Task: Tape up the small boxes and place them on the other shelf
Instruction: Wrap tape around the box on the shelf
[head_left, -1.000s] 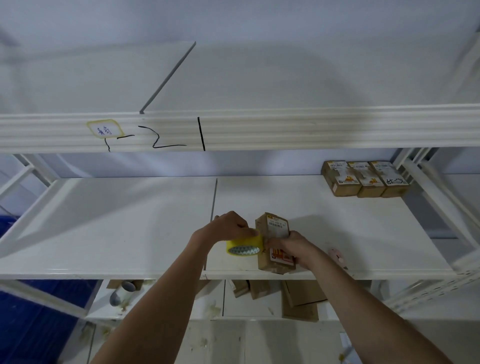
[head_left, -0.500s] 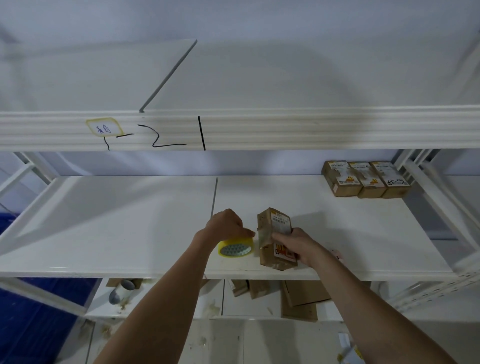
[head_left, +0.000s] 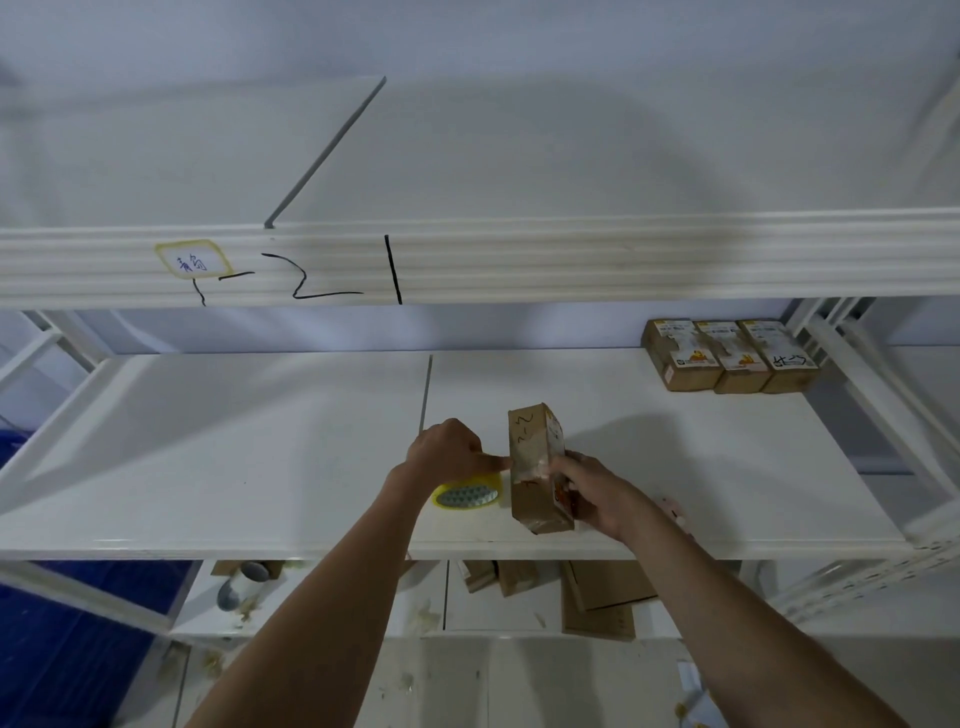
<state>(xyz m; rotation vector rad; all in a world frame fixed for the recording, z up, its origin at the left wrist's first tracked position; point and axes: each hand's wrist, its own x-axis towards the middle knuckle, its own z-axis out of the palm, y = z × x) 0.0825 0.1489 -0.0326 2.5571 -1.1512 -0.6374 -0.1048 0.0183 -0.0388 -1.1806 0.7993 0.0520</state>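
Gripping an upright small box (head_left: 535, 467) on the shelf (head_left: 260, 441), right hand (head_left: 592, 491); left hand (head_left: 447, 449) clutching yellow tape roll (head_left: 467, 493)

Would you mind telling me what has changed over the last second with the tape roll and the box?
The left hand lowered the yellow tape roll onto the shelf, thumb pressing tape against the box, which the right hand turned edge-on. The three boxes at the back right stayed put.

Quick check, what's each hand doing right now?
Left hand: grips the tape roll, thumb pressing toward the box.
Right hand: grips the box, standing on the shelf.
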